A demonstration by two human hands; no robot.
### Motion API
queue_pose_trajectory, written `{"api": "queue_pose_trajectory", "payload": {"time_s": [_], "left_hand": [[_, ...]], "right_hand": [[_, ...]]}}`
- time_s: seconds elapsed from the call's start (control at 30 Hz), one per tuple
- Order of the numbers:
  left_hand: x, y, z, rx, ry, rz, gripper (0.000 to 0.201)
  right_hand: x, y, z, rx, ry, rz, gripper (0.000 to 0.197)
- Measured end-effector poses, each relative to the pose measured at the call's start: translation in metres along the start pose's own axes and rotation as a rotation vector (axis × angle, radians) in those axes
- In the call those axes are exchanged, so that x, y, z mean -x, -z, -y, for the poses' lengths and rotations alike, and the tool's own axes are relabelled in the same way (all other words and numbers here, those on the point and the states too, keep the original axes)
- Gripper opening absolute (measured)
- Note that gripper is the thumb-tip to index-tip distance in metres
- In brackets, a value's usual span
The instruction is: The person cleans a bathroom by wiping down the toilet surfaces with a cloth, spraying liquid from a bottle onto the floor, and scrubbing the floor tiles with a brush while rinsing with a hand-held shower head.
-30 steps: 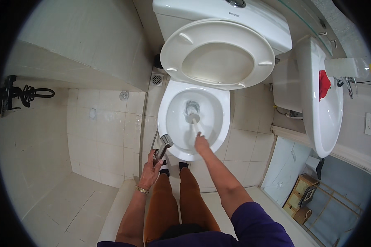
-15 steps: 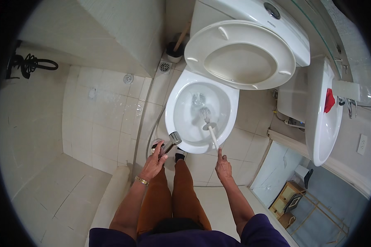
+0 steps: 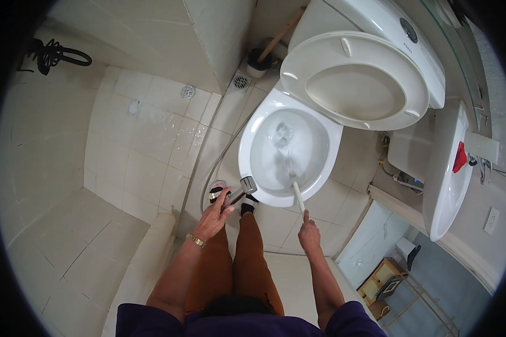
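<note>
My left hand (image 3: 210, 220) is closed round the handle of a metal spray head (image 3: 247, 185), whose nozzle points over the near left rim of the toilet bowl (image 3: 256, 150). Its grey hose (image 3: 224, 150) runs along the floor at the left. In my right hand (image 3: 308, 232) is the white handle of a toilet brush (image 3: 298, 194). The brush's head is down inside the bowl, blurred against the white wall. Water lies at the bottom of the bowl. The toilet seat (image 3: 371, 123) and lid are raised against the tank (image 3: 433, 73).
A white washbasin (image 3: 441, 191) with a red cloth (image 3: 460, 157) stands at the right. Behind the toilet's left side is a plunger (image 3: 264, 59) in a dark holder. Floor drains (image 3: 241, 83) and wet tiles (image 3: 152, 126) lie at the left, beside a low ledge (image 3: 152, 255).
The brush head has shifted lower within the bowl, and its handle now slants differently. My view has turned slightly, so the toilet sits further right. Both hands keep their holds.
</note>
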State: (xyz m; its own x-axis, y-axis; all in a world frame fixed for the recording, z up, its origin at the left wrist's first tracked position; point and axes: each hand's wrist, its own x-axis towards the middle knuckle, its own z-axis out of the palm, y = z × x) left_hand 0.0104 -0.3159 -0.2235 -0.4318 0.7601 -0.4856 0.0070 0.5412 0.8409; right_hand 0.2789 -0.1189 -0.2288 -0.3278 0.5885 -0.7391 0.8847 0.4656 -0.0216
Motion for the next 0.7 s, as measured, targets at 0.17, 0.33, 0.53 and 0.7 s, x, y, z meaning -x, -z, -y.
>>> {"api": "queue_pose_trajectory", "payload": {"time_s": [0.17, 0.33, 0.53, 0.7], "left_hand": [[-0.002, 0.001, -0.001, 0.005, 0.01, -0.023, 0.055], [-0.004, -0.003, -0.002, 0.056, 0.1, -0.006, 0.055], [-0.002, -0.009, 0.001, 0.04, 0.046, -0.073, 0.055], [-0.003, -0.008, 0.001, 0.021, 0.08, -0.069, 0.054]], "right_hand": [[-0.016, 0.022, -0.013, -0.843, -0.207, 0.147, 0.047], [-0.005, 0.039, -0.039, -1.811, -0.328, 0.565, 0.038], [0.0, 0.013, -0.033, -0.391, 0.278, -0.352, 0.05], [-0.003, 0.005, -0.014, 0.147, 0.13, -0.043, 0.063]]}}
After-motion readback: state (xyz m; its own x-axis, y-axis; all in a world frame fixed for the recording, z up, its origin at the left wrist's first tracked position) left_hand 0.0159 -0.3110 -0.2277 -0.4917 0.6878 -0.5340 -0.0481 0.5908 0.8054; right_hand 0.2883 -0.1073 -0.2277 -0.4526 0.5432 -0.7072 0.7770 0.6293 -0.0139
